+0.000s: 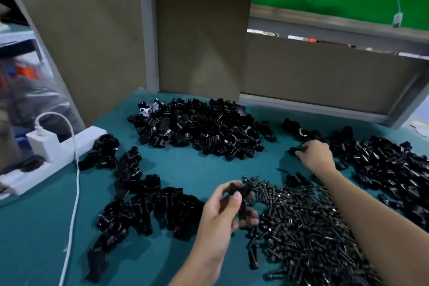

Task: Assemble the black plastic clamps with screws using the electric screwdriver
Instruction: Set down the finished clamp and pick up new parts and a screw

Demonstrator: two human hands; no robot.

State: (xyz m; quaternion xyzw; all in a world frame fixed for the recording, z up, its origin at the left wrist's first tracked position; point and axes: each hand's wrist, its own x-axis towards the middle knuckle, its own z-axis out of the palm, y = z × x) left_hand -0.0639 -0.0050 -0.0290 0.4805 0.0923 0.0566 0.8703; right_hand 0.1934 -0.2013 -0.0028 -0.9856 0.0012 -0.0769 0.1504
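Note:
My left hand (222,211) holds a black plastic clamp part (236,190) just above the near edge of a heap of dark screws (308,230). My right hand (316,154) reaches forward over the table, its fingers closed on a small black clamp piece (294,151) at the left edge of the right-hand pile of clamp parts (390,169). A large pile of black clamp parts (204,127) lies at the back centre. A string of clamps (139,195) runs along the left. No electric screwdriver is in view.
A white power strip (58,158) with a white charger (44,144) and white cable (75,193) lies at the table's left edge. Brown cardboard panels (199,30) stand behind the teal table mat (209,169). A low cardboard wall (325,76) borders the back right.

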